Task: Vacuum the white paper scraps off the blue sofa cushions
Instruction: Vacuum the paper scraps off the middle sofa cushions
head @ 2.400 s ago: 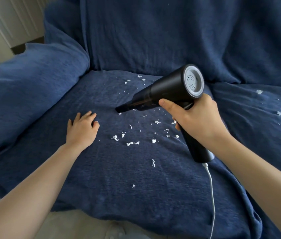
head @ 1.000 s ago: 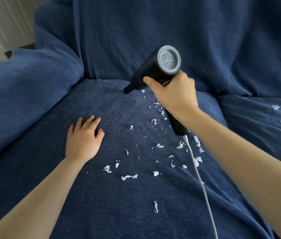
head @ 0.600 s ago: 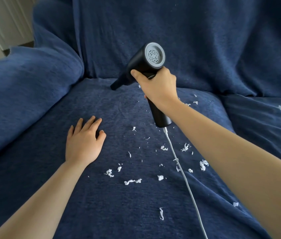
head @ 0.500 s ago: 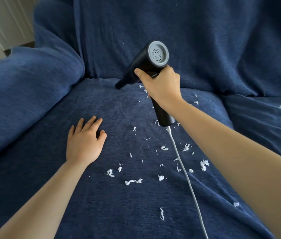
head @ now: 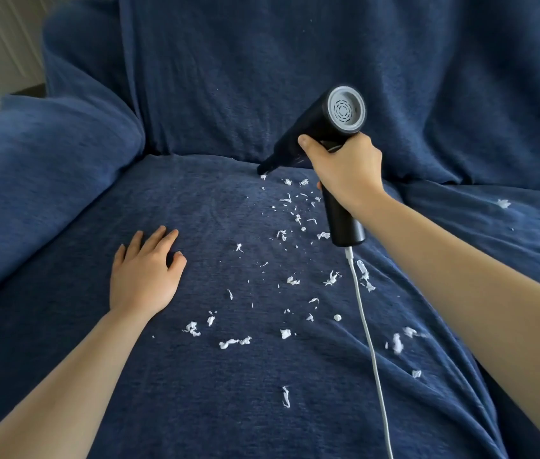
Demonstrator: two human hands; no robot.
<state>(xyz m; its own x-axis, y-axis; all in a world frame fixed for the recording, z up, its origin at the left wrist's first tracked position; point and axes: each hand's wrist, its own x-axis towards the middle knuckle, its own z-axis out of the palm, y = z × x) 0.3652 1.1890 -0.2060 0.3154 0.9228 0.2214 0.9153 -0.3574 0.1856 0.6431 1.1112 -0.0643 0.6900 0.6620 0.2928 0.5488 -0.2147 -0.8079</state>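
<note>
My right hand (head: 345, 172) is wrapped around the handle of the black pistol-shaped handheld vacuum (head: 320, 134), thumb up along the barrel, its narrow nozzle tip touching the seat just at the crease below the backrest. My left hand (head: 144, 274) lies flat on the blue chenille seat cushion (head: 195, 392), fingers relaxed, holding nothing.

The torn white paper scraps (head: 295, 220) lie scattered across the middle of this cushion, thickest just beside the nozzle, with bigger curls nearer me and a few more on the neighbouring cushion (head: 510, 226) to my right. I judge them nearly weightless and flimsy, likely to skip away from a fast sweep or cling in the soft nap, so the nozzle should meet them low and slowly. The fabric is loose and could pucker into the intake; my flat palm helps keep it taut.

The white power cord (head: 366, 326) trails from the handle over several scraps and may drag them. The padded armrest (head: 46, 167) bounds the left; there is open room toward me and to the right.
</note>
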